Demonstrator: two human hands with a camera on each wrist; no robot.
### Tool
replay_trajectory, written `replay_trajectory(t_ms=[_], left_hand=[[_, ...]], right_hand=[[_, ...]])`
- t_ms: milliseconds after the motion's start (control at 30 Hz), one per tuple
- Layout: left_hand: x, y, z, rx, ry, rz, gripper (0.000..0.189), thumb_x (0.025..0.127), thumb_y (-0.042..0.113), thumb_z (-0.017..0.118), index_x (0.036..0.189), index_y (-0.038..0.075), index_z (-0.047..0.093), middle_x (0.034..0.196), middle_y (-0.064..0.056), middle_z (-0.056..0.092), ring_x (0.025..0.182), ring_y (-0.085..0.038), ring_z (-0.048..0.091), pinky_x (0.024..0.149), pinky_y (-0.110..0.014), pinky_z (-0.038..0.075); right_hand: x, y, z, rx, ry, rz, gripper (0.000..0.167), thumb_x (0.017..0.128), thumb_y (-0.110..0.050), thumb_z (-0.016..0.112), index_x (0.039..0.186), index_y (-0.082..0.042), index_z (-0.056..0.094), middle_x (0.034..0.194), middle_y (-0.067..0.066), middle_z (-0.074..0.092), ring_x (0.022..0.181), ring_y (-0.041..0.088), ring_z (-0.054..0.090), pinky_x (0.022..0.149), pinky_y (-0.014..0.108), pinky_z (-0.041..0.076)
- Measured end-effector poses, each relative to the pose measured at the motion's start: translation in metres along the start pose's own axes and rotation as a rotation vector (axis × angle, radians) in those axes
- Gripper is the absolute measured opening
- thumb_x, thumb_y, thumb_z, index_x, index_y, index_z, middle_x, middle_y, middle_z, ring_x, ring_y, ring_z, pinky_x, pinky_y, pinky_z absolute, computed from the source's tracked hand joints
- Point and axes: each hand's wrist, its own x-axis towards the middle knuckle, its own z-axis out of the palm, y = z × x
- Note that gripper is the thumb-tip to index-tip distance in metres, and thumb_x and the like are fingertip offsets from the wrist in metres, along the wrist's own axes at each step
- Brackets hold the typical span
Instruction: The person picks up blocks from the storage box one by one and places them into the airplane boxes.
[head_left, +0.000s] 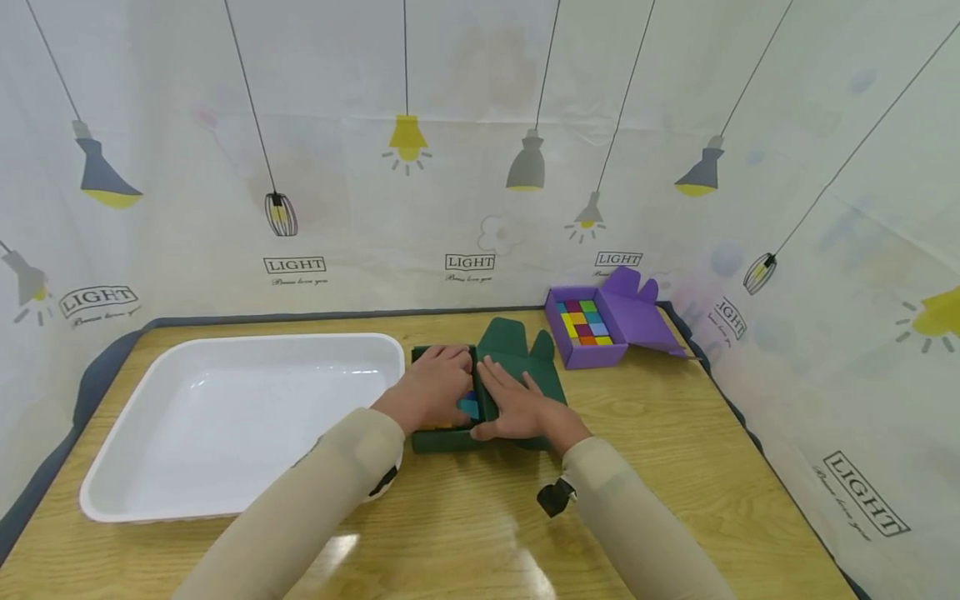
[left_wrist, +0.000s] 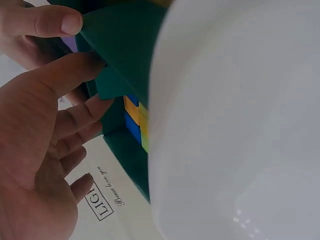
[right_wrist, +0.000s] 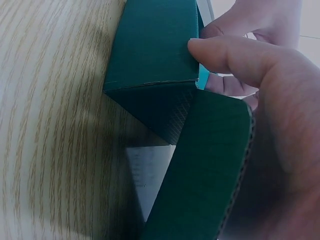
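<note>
A green cardboard box (head_left: 450,442) stands on the table with its lid (head_left: 551,379) folded open to the right. My left hand (head_left: 438,385) reaches down into it from above. In the left wrist view, its thumb and forefinger pinch a teal block (left_wrist: 111,82) at the box's inner edge. Blue and yellow blocks (left_wrist: 132,109) lie further inside. My right hand (head_left: 517,408) rests along the hinge side with fingers stretched over the lid. Its thumb touches the top edge of the near wall (right_wrist: 155,40) by the corner.
On the left, a large white tray (head_left: 247,425) stands close to the green box. A purple box (head_left: 592,357) holding several coloured blocks (head_left: 581,321) sits at the back right, its lid open to the right. A printed cloth wall (head_left: 352,183) encloses the table (head_left: 450,533).
</note>
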Motion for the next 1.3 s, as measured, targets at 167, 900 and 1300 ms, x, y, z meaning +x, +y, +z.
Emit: replay_trajectory(t_ms=[167, 900, 1300], left_hand=[[0.001, 0.002, 0.001, 0.017, 0.008, -0.003, 0.033, 0.086, 0.05, 0.068, 0.089, 0.017, 0.073, 0.138, 0.001, 0.053, 0.147, -0.023, 0.028, 0.122, -0.045, 0.024], [0.014, 0.014, 0.014, 0.216, -0.076, -0.067, 0.058, 0.085, 0.053, 0.067, 0.129, 0.015, 0.063, 0.147, -0.003, 0.048, 0.143, -0.022, 0.033, 0.119, -0.043, 0.03], [-0.036, -0.017, -0.01, -0.062, 0.075, -0.138, 0.049, 0.086, 0.05, 0.068, 0.121, 0.015, 0.064, 0.146, -0.009, 0.047, 0.148, -0.03, 0.026, 0.121, -0.05, 0.025]], right_hand=[[0.001, 0.001, 0.001, 0.0, 0.003, -0.007, 0.1, 0.089, -0.056, 0.059, 0.157, -0.02, -0.005, 0.166, -0.001, -0.009, 0.154, 0.019, -0.004, 0.122, 0.059, -0.003], [-0.003, 0.0, -0.001, 0.008, 0.013, -0.007, 0.098, 0.09, -0.052, 0.059, 0.158, -0.016, -0.001, 0.166, 0.001, -0.008, 0.154, 0.021, -0.004, 0.122, 0.059, -0.004], [-0.003, -0.002, -0.003, 0.006, 0.006, 0.005, 0.101, 0.088, -0.054, 0.062, 0.158, -0.016, -0.001, 0.166, 0.002, -0.007, 0.154, 0.022, -0.003, 0.122, 0.059, -0.004]])
